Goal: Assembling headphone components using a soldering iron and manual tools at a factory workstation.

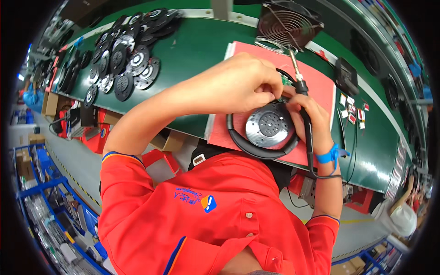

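Note:
My left hand (252,85) is closed in a pinch at the far edge of a round silver-and-black disc (268,126) with small holes in its middle. What its fingertips hold is hidden. My right hand (311,112) is closed, with a soldering iron (301,87) lying through its grip, metal tip pointing away from me. Its fingertips meet those of my left hand beside a small green circuit board (286,80). A black padded curved band (256,149) loops around the near side of the disc. Everything rests on a pink mat (220,130).
Many similar discs (123,82) are heaped at the far left of the green table (197,46). A fan with a wire guard (291,25) stands beyond the mat. To the right are a black box (346,75), small red-and-white pieces (351,110) and the iron's cable (327,176).

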`<move>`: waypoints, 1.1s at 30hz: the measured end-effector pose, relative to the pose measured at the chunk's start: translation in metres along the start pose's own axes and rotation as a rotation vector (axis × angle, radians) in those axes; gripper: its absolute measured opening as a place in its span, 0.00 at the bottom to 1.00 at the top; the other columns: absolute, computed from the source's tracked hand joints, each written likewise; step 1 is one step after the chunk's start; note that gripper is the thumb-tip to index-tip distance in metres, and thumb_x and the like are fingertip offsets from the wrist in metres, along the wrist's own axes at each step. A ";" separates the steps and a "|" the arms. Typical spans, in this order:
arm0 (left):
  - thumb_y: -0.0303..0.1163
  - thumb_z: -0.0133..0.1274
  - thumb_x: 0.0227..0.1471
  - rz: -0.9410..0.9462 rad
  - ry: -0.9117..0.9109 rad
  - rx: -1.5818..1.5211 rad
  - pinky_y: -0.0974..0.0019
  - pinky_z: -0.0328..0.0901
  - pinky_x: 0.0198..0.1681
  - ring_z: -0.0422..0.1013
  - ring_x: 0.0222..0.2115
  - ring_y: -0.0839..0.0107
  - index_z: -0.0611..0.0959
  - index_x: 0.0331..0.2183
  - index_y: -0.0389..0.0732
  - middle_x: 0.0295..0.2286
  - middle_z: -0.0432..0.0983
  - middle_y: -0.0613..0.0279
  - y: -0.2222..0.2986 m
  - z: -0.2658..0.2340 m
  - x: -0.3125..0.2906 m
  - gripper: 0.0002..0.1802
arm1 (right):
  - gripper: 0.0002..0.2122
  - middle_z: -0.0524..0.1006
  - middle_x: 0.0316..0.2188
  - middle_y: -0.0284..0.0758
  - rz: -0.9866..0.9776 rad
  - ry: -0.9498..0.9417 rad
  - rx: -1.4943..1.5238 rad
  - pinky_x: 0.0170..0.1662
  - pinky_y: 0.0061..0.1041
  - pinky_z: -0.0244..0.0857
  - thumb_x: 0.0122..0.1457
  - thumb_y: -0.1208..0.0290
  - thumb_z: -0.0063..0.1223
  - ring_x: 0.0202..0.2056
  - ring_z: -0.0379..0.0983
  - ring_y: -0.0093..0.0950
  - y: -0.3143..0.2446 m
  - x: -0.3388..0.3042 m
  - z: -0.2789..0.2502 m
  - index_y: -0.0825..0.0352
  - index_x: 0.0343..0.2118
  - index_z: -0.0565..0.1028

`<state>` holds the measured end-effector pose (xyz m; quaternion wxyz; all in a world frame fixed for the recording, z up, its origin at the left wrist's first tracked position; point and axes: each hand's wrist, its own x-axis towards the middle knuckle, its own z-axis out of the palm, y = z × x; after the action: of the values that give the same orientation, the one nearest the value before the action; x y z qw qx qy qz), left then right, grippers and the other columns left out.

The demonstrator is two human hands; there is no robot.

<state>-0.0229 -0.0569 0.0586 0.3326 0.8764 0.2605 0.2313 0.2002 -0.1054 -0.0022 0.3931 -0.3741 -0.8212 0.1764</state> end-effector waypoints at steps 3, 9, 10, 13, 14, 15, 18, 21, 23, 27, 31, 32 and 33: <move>0.21 0.55 0.40 0.164 0.019 -0.059 0.70 0.64 0.30 0.71 0.25 0.68 0.79 0.26 0.33 0.24 0.73 0.62 -0.023 0.024 0.021 0.04 | 0.14 0.71 0.24 0.33 0.062 0.076 0.013 0.37 0.20 0.66 0.44 0.89 0.54 0.30 0.74 0.28 0.000 -0.004 0.000 0.67 0.33 0.70; 0.18 0.54 0.45 -0.230 -0.003 -0.440 0.77 0.65 0.30 0.71 0.26 0.81 0.76 0.33 0.33 0.23 0.75 0.65 -0.021 0.039 0.037 0.09 | 0.12 0.78 0.36 0.41 0.128 0.218 0.012 0.41 0.23 0.68 0.47 0.86 0.57 0.37 0.76 0.29 0.004 -0.006 -0.002 0.67 0.34 0.69; 0.18 0.54 0.45 -0.224 -0.016 -0.443 0.77 0.65 0.30 0.71 0.26 0.81 0.76 0.33 0.33 0.23 0.75 0.65 -0.021 0.042 0.038 0.09 | 0.12 0.78 0.36 0.42 0.135 0.259 0.062 0.41 0.24 0.68 0.47 0.85 0.57 0.38 0.76 0.30 0.004 -0.005 -0.002 0.68 0.34 0.69; 0.20 0.55 0.41 -0.216 0.115 -0.357 0.71 0.68 0.30 0.74 0.24 0.74 0.74 0.26 0.32 0.21 0.77 0.58 -0.014 0.044 0.039 0.06 | 0.12 0.78 0.34 0.41 0.172 0.275 0.079 0.41 0.23 0.69 0.47 0.86 0.56 0.37 0.76 0.28 0.001 -0.003 -0.004 0.69 0.34 0.68; 0.20 0.55 0.41 -0.215 0.109 -0.358 0.71 0.68 0.30 0.74 0.24 0.74 0.74 0.26 0.32 0.21 0.77 0.58 -0.014 0.044 0.039 0.06 | 0.12 0.78 0.34 0.40 0.191 0.283 0.089 0.41 0.22 0.69 0.48 0.86 0.56 0.36 0.76 0.27 0.001 -0.003 -0.003 0.69 0.34 0.68; 0.20 0.55 0.41 -0.213 0.097 -0.330 0.71 0.67 0.29 0.74 0.24 0.74 0.75 0.27 0.32 0.21 0.77 0.59 -0.015 0.045 0.038 0.07 | 0.11 0.77 0.31 0.37 0.190 0.294 0.093 0.39 0.20 0.69 0.48 0.86 0.56 0.34 0.75 0.25 0.002 -0.003 -0.002 0.69 0.34 0.69; 0.21 0.56 0.43 -0.208 0.079 -0.339 0.74 0.66 0.30 0.72 0.24 0.79 0.77 0.28 0.34 0.22 0.76 0.64 -0.019 0.046 0.037 0.06 | 0.11 0.76 0.28 0.35 0.191 0.299 0.083 0.37 0.20 0.68 0.47 0.86 0.57 0.31 0.74 0.23 0.000 0.000 -0.003 0.69 0.33 0.70; 0.24 0.57 0.44 -0.207 0.107 -0.375 0.75 0.65 0.30 0.71 0.25 0.81 0.79 0.29 0.34 0.23 0.76 0.64 -0.020 0.043 0.037 0.06 | 0.10 0.75 0.27 0.34 0.186 0.335 0.089 0.35 0.20 0.68 0.47 0.86 0.57 0.30 0.73 0.22 -0.002 0.007 -0.004 0.69 0.32 0.71; 0.27 0.56 0.45 -0.207 0.128 -0.385 0.74 0.66 0.31 0.71 0.25 0.80 0.82 0.30 0.34 0.23 0.77 0.61 -0.020 0.038 0.035 0.08 | 0.10 0.75 0.27 0.34 0.178 0.342 0.096 0.35 0.19 0.68 0.47 0.86 0.57 0.29 0.73 0.22 -0.003 0.013 -0.004 0.69 0.32 0.71; 0.27 0.57 0.46 -0.183 0.145 -0.461 0.74 0.66 0.31 0.71 0.25 0.79 0.82 0.30 0.34 0.24 0.77 0.62 -0.025 0.033 0.032 0.08 | 0.11 0.75 0.27 0.34 0.154 0.329 0.108 0.34 0.19 0.67 0.46 0.86 0.57 0.28 0.72 0.21 -0.008 0.022 -0.004 0.69 0.32 0.70; 0.28 0.57 0.46 -0.200 0.121 -0.444 0.74 0.66 0.32 0.71 0.26 0.79 0.83 0.30 0.34 0.24 0.77 0.62 -0.026 0.031 0.030 0.08 | 0.12 0.74 0.28 0.33 0.155 0.277 0.121 0.34 0.19 0.66 0.45 0.87 0.57 0.28 0.71 0.21 -0.005 0.020 0.001 0.68 0.33 0.69; 0.28 0.57 0.46 -0.186 0.119 -0.408 0.74 0.66 0.32 0.71 0.27 0.78 0.83 0.30 0.34 0.24 0.77 0.62 -0.026 0.031 0.030 0.08 | 0.12 0.74 0.28 0.33 0.156 0.275 0.121 0.34 0.19 0.66 0.45 0.87 0.57 0.28 0.71 0.21 -0.004 0.019 0.001 0.68 0.33 0.69; 0.28 0.57 0.46 -0.187 0.119 -0.410 0.74 0.66 0.32 0.71 0.27 0.78 0.83 0.30 0.34 0.24 0.77 0.62 -0.026 0.030 0.030 0.08 | 0.13 0.74 0.28 0.33 0.151 0.263 0.107 0.34 0.19 0.66 0.45 0.87 0.57 0.29 0.71 0.21 -0.004 0.018 0.001 0.68 0.33 0.69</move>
<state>0.0094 -0.0359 0.0266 0.5079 0.7473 0.3072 0.2987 0.1901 -0.0941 0.0089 0.5022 -0.4331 -0.7217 0.1983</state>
